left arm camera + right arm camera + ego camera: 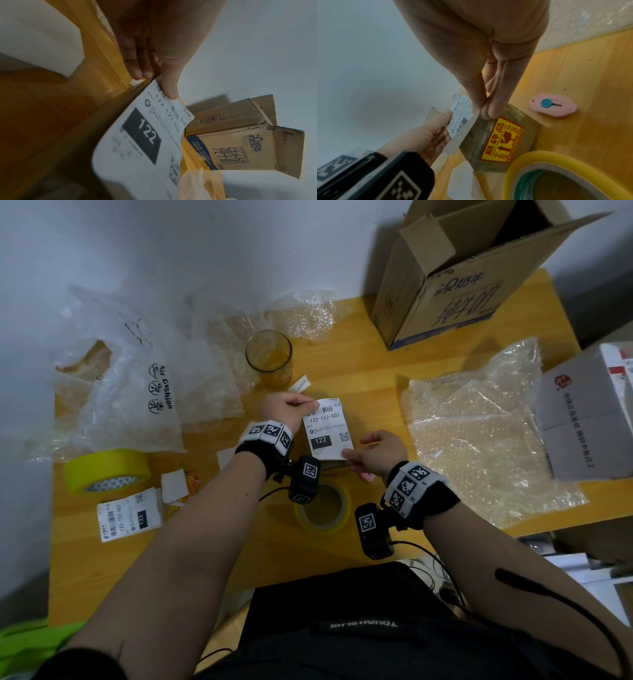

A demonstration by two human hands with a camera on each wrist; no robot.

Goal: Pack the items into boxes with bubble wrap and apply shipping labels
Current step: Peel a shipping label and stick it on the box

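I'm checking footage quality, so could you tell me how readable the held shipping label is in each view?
Head view: shipping label sharp, "122-122-C07" legible. Left wrist view: label large, slightly soft, dim, "122" readable. Right wrist view: label small, blurred, edge-on, between left hand and right hand.

Both forearms are stretched forward side by side, each wrist wrapped in a black band carrying a camera. The left hand (287, 409) is raised at the far side, thumb pressed against fingertips (137, 73) in a pinch. The right hand (378, 453) is held nearer, thumb and fingers (493, 108) closed together in a pinch.
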